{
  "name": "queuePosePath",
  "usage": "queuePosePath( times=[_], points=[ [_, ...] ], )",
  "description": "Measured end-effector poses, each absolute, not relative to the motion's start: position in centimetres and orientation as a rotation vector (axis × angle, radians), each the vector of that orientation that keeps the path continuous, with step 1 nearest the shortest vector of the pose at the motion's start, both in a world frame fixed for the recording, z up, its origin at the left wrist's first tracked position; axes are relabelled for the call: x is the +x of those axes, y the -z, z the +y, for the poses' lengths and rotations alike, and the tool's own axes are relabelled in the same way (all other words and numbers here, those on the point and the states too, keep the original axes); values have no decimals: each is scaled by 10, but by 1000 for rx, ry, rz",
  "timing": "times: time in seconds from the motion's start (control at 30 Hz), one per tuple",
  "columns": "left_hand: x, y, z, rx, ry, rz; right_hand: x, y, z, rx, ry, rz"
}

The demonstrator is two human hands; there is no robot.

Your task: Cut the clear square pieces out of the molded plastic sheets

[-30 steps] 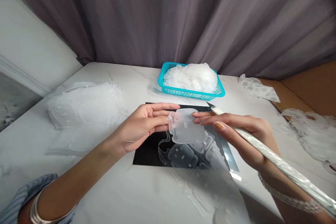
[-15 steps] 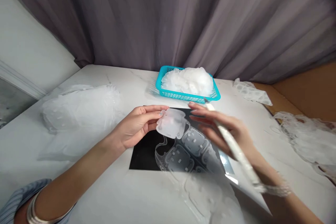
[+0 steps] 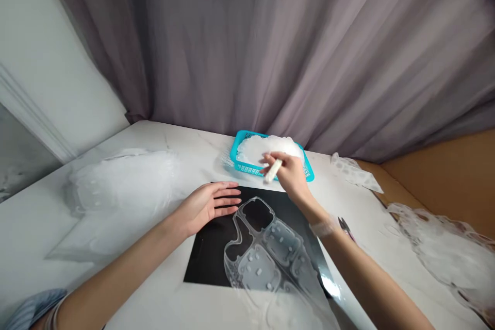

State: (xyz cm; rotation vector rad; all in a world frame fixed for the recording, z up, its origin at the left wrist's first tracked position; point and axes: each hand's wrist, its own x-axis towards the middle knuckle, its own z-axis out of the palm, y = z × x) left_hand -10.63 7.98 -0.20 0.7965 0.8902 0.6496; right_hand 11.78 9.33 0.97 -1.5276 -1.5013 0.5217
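My left hand lies open and flat at the far left edge of a black mat, holding nothing. My right hand reaches over the front rim of a teal basket heaped with translucent white plastic pieces. Its fingers are closed round a white stick-like tool, whose end pokes out to the left. A clear plastic sheet of rounded cut-out shapes lies on the mat, with one empty hole at its far end. Whether my right hand also holds a plastic piece is hidden.
A heap of clear plastic film lies at the left of the white marble table, and another heap at the right. A small plastic scrap sits beyond the basket. Brown cardboard borders the right; grey curtains hang behind.
The cut-out piece has left my left hand, which now lies flat and empty. My right hand moved away from the mat to the basket, tool still in it. The camera tilted up.
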Motion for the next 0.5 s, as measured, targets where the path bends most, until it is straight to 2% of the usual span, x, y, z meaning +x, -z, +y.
queuePosePath(
  times=[0.1, 0.2, 0.33, 0.5],
  points=[
    [-110, -1, 78, 893, -634, 885, 121, -12, 139, -1620, -504, -1486],
    [-111, -7, 74, 1044, -622, 875, 133, -12, 144, -1722, -383, -1446],
    [-109, -2, 70, 1318, -623, 920, 158, -12, 90, -1790, -285, -1457],
    [-95, 33, 73, 1712, -626, 990, 190, 9, 9, -1858, -579, -1591]
  ],
)
